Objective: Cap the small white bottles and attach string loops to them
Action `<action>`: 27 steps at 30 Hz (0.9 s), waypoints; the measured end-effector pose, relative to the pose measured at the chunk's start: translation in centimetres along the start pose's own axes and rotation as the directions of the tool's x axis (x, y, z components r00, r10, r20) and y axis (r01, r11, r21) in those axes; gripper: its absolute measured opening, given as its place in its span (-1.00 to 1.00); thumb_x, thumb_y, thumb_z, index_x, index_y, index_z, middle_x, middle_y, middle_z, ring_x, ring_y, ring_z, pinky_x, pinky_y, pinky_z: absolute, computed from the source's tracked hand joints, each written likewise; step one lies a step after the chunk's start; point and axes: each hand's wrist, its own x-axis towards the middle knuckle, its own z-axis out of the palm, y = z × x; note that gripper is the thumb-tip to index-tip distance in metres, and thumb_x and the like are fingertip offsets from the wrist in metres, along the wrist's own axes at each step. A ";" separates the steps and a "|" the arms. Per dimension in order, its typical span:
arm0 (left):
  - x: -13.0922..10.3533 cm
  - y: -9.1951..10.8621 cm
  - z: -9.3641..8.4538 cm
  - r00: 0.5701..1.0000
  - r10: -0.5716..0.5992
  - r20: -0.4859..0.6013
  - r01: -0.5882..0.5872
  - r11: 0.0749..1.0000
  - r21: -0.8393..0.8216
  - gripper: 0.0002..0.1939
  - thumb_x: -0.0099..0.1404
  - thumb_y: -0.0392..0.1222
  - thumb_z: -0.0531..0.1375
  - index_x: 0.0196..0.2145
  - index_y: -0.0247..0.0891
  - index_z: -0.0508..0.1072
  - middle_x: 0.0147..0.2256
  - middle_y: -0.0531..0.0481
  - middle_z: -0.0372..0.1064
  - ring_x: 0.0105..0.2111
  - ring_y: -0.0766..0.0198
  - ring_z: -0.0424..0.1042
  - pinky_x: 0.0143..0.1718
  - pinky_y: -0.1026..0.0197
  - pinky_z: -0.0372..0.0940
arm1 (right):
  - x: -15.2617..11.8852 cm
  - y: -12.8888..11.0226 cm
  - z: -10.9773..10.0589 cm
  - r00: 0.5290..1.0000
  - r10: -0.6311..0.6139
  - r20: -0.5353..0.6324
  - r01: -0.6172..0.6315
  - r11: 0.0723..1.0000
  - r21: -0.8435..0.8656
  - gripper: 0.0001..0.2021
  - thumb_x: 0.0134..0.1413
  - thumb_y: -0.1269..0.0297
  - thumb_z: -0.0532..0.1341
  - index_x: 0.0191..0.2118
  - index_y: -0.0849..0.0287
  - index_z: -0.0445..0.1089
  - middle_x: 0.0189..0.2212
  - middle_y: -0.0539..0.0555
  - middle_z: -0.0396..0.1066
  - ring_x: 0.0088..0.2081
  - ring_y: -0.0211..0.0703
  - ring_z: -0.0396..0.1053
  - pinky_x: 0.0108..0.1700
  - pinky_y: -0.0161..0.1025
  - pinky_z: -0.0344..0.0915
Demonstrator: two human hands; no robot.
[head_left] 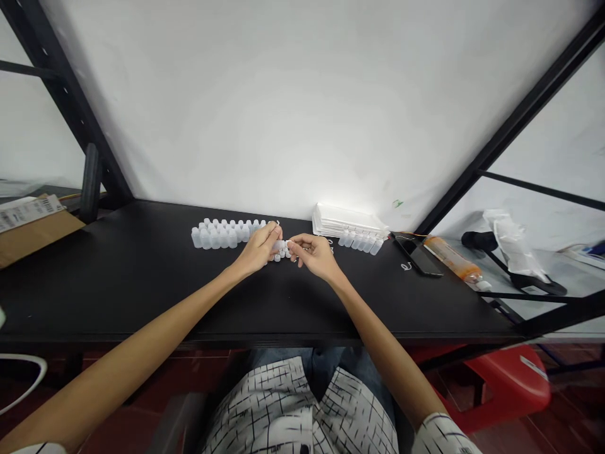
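Near the middle of the black table (155, 271), my left hand (261, 247) grips a small translucent bottle (280, 244) lying sideways between its fingers. The fingertips of my right hand (312, 252) pinch the capped end of that same bottle. Small white caps (282, 255) show just below it, partly hidden by my fingers. To the left, several translucent bottles (215, 237) stand upright in rows. On the right, more small bottles (362, 241) lie side by side against a stack of white packets (350, 221).
A black phone (418, 255) and an orange-and-clear package (454, 260) lie at the right. Cardboard (38, 227) sits at the far left. Black metal posts frame both sides. A red stool (505, 384) stands below the table at the right.
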 end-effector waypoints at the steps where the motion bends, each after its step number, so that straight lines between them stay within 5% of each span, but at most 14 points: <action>1: -0.1 0.0 0.1 1.000 0.010 -0.003 -0.010 0.999 0.035 -0.65 0.42 0.09 -0.03 -0.40 -0.22 0.17 -0.61 0.20 -0.02 -0.69 0.45 0.08 -0.66 0.38 0.07 | 0.0 0.0 -0.1 1.000 0.001 0.022 0.000 0.999 -0.032 -0.66 0.13 0.00 0.23 -0.34 0.24 0.47 -0.55 0.01 0.39 -0.54 -0.27 0.36 -0.57 -0.36 0.29; 9: -0.6 0.4 1.0 0.993 0.116 -0.011 -0.112 0.976 0.189 -0.64 0.42 0.09 -0.07 -0.41 -0.20 0.13 -0.58 0.16 0.08 -0.61 0.38 0.19 -0.58 0.32 0.19 | 0.0 -0.3 -0.2 0.990 0.127 0.069 -0.123 0.991 -0.048 -0.45 0.19 -0.16 0.08 -0.58 0.22 0.29 -0.69 -0.04 0.27 -0.68 -0.38 0.22 -0.64 -0.41 0.20; 15: -0.2 0.1 1.2 0.994 0.077 -0.073 -0.064 0.984 0.168 -0.66 0.42 0.06 -0.07 -0.41 -0.21 0.16 -0.58 0.16 0.06 -0.61 0.38 0.16 -0.53 0.30 0.28 | 0.1 -1.0 0.2 0.988 0.124 -0.089 -0.108 0.980 0.170 -0.62 0.00 -0.07 0.30 -0.37 0.18 0.31 -0.62 -0.12 0.27 -0.68 -0.32 0.31 -0.74 -0.42 0.18; 19: 0.0 0.0 1.0 0.990 0.077 -0.121 -0.059 0.988 0.145 -0.67 0.43 0.02 -0.07 -0.41 -0.22 0.19 -0.59 0.18 0.03 -0.63 0.40 0.12 -0.49 0.29 0.31 | 0.0 -1.3 -0.2 0.994 0.102 -0.033 -0.091 0.964 0.250 -0.62 -0.10 0.01 0.39 -0.31 0.23 0.39 -0.52 -0.02 0.38 -0.53 -0.23 0.43 -0.64 -0.36 0.33; 23: 0.0 -0.1 1.0 0.989 0.069 -0.128 -0.055 0.992 0.111 -0.68 0.42 0.01 -0.06 -0.42 -0.21 0.19 -0.61 0.19 -0.01 -0.66 0.41 0.09 -0.54 0.31 0.26 | 0.0 -1.3 -0.3 0.995 0.103 0.005 -0.101 0.966 0.239 -0.59 -0.15 0.02 0.42 -0.29 0.25 0.43 -0.53 0.00 0.39 -0.52 -0.22 0.41 -0.65 -0.36 0.30; 27: -0.4 0.0 1.6 0.980 0.125 -0.153 -0.103 0.984 0.144 -0.68 0.42 0.01 -0.07 -0.42 -0.21 0.19 -0.60 0.17 0.02 -0.64 0.39 0.11 -0.56 0.32 0.22 | 0.0 -1.0 -0.2 0.996 0.090 -0.020 -0.087 0.991 0.103 -0.59 0.03 -0.08 0.29 -0.48 0.23 0.39 -0.62 -0.03 0.33 -0.65 -0.37 0.24 -0.67 -0.40 0.09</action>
